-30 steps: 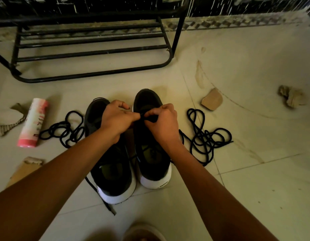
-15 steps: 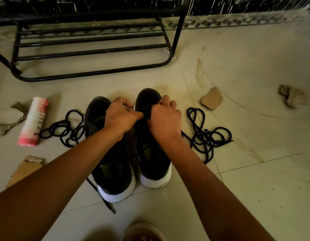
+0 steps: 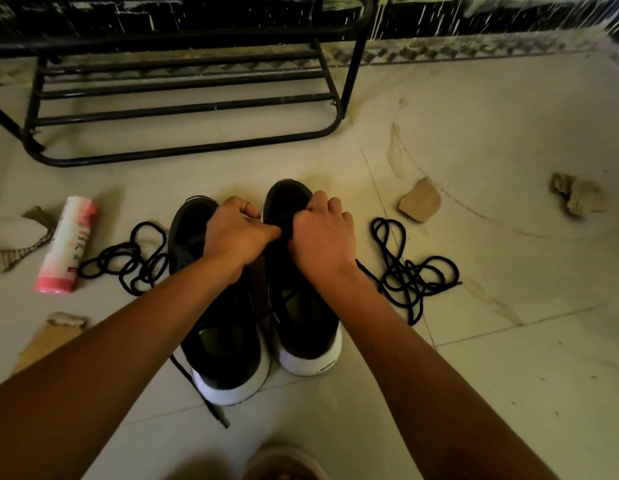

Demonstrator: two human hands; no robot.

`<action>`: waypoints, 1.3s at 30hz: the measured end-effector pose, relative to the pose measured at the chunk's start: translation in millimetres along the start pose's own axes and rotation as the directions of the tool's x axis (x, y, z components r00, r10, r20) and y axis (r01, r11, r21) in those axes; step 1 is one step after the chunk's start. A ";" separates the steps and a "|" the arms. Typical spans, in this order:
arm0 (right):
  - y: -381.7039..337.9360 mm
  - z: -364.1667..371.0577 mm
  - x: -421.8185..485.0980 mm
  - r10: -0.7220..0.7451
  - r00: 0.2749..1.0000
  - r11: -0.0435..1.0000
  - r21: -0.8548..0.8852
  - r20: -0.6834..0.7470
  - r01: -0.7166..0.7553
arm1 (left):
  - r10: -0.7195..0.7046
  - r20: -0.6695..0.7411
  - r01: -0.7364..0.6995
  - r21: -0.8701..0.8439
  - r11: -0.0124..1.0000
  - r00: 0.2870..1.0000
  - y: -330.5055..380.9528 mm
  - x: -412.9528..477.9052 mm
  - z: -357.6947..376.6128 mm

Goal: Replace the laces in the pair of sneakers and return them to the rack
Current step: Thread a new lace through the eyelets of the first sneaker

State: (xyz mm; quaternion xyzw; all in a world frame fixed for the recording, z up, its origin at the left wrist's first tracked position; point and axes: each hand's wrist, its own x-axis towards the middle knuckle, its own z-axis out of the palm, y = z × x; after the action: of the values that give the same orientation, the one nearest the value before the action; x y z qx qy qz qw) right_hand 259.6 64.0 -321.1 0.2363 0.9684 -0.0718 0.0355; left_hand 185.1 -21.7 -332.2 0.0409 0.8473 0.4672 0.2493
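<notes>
- Both shoes stand side by side on the floor (image 3: pixel 509 375), toes towards the rack (image 3: pixel 183 109), near it but not on it.
- The left hand (image 3: pixel 237 233) and right hand (image 3: pixel 322 237) meet over the front of the right shoe (image 3: pixel 301 313). Both are curled tight, pinching a dark lace (image 3: pixel 284 228) between them at the lowest eyelets.
- I judge the lacing of this shoe is only at its start, since the eyelets nearer the heel look bare, though black on black is hard to read.
- The left shoe (image 3: pixel 218 341) is untouched, and a flat lace end (image 3: pixel 200 389) trails from beside its heel.
- Two loose cords lie on the floor, one left (image 3: pixel 128 261) of the pair and one right (image 3: pixel 408 271). I cannot tell whether they are old or new.
- A pink can (image 3: pixel 67 244) lies further left.
- Still to do, by my reckoning: most of both lacings, then returning the pair to the rack.
</notes>
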 end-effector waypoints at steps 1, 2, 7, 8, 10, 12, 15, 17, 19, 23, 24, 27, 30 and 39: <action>-1.1 0.4 0.9 -0.015 1.000 1.000 -0.010 0.012 0.015 | 0.001 0.002 -0.001 -0.006 1.000 1.000 -0.7 0.1 0.4; -2.2 1.0 1.5 -0.037 0.999 0.999 -0.023 0.032 0.038 | 0.002 0.000 -0.002 -0.007 1.000 1.000 -1.2 0.4 0.6; 2.0 4.0 5.9 -0.045 0.985 0.996 0.079 0.165 0.033 | 0.004 -0.019 -0.004 0.014 1.000 1.000 -2.6 2.6 0.8; 4.3 3.1 8.5 -0.024 0.980 0.983 0.181 0.195 -0.012 | 0.005 -0.022 -0.004 0.019 1.000 1.000 -2.5 2.7 0.7; 9.6 1.2 14.8 0.004 0.973 0.912 0.399 0.232 -0.099 | 0.007 -0.022 -0.006 0.025 1.000 1.000 -1.8 2.3 -0.3; 14.1 -2.3 18.4 -0.009 0.964 0.841 0.524 0.266 -0.136 | 0.008 -0.015 -0.008 0.025 1.000 1.000 -1.4 1.3 -0.9; 16.1 -10.0 16.5 0.030 0.952 0.567 0.779 0.304 -0.267 | 0.002 -0.013 -0.002 0.021 1.000 1.000 -1.8 0.5 -1.5; 20.2 -13.2 14.2 0.087 0.926 0.285 0.882 0.367 -0.376 | -0.003 -0.009 0.004 0.015 1.000 1.000 -1.9 0.8 -1.7; 31.5 -17.1 13.6 0.102 0.890 -0.005 0.895 0.445 -0.447 | -0.009 -0.006 0.009 0.014 1.000 1.000 -2.3 2.0 -3.0; 76.6 -45.6 12.5 0.135 0.870 -0.444 0.814 0.475 -0.376 | -0.021 -0.019 0.022 0.018 1.000 1.000 -4.0 4.0 -8.4; 91.6 -55.3 11.5 0.173 0.876 -0.502 0.805 0.450 -0.315 | -0.013 -0.026 0.014 0.037 0.999 1.000 -3.9 4.2 -9.6; 131.5 -84.6 5.1 0.330 0.884 -0.444 0.881 0.331 -0.164 | 0.036 -0.014 -0.035 0.096 0.995 0.999 -2.1 3.7 -11.4; 147.3 -102.3 -2.6 0.474 0.859 -0.145 0.980 0.191 -0.137 | 0.170 0.054 -0.177 0.196 0.964 0.984 5.0 0.4 -9.3; 102.6 -103.9 11.7 0.384 0.884 0.417 0.904 -0.268 0.093 | 0.381 0.310 -0.486 0.663 0.570 0.871 39.1 -5.4 -4.4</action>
State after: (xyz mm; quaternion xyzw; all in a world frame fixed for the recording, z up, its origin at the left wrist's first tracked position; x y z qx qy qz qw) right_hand 293.1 175.6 -232.3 0.3134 0.7343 -0.5177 -0.3074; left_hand 181.4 -4.8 -296.5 0.3732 0.9058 0.1378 0.1458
